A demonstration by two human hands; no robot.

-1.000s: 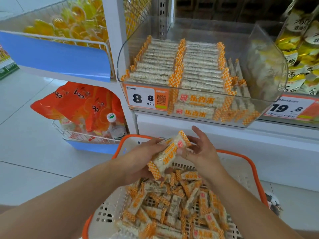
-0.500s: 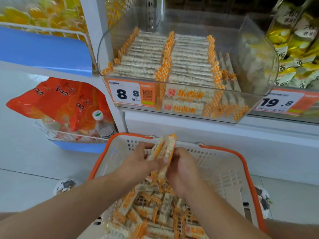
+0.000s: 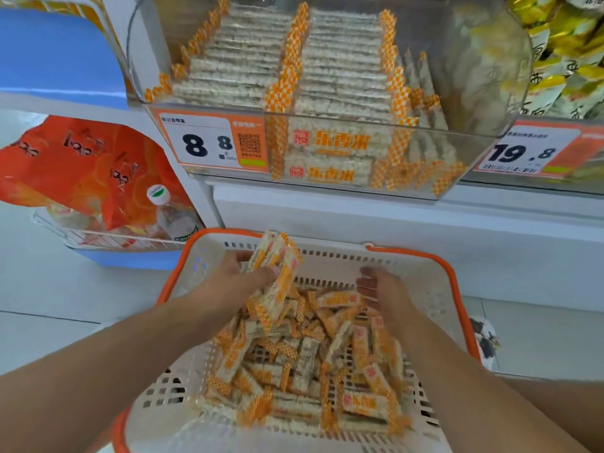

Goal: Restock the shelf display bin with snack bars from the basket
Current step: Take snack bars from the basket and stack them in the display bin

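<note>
A small stack of snack bars (image 3: 276,276) is held in the grip of the left hand (image 3: 235,281), the fingers and thumb curled round its lower half; the stack stands nearly upright, its top tilted slightly toward one o'clock, and its upper ends rise clear of the hand at twelve o'clock. The right hand (image 3: 380,291) is seen at three o'clock from that grip, well apart from the held stack, its fingers relaxed and nothing held; its fingertips hang just above the loose bars (image 3: 304,364) heaped in the basket (image 3: 425,273). That heap lies directly beneath both hands, at six o'clock from the grip, spread across the floor of the cream basket with its orange rim. At twelve o'clock, above the basket's far wall, the clear shelf display bin (image 3: 490,76) is found, already filled with two neat rows of bars and a few standing on edge at their right. A price tag (image 3: 209,143) reading 8.8 is fixed on the bin's front at eleven o'clock. Orange bags (image 3: 81,165) are seen at ten o'clock in a wire tray.
</note>
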